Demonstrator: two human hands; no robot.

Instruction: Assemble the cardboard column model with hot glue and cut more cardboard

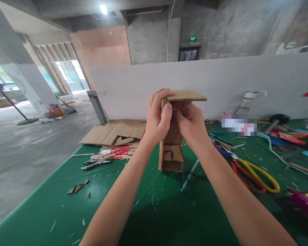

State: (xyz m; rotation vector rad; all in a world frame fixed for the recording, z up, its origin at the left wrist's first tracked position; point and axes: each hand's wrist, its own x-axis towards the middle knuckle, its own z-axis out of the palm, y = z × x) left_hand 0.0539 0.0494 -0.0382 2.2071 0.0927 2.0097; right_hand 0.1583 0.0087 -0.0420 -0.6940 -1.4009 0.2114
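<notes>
An upright cardboard structure stands on the green table in front of me, with a flat top piece jutting to the right and a small open box at its base. My left hand grips its upper left edge, thumb in front and fingers over the top corner. Under the top piece, my right hand has its fingers pinched together near the inner side. Whatever those fingertips hold, if anything, is hidden. A thin black wire shows in the base box, and dark wire lies on the table beside it.
Left lie cardboard sheets, wooden sticks in red-and-white wrappers, metal pliers and cardboard scraps. Right are scissors with red and yellow handles, a purple tool and a white cable. A white partition stands behind.
</notes>
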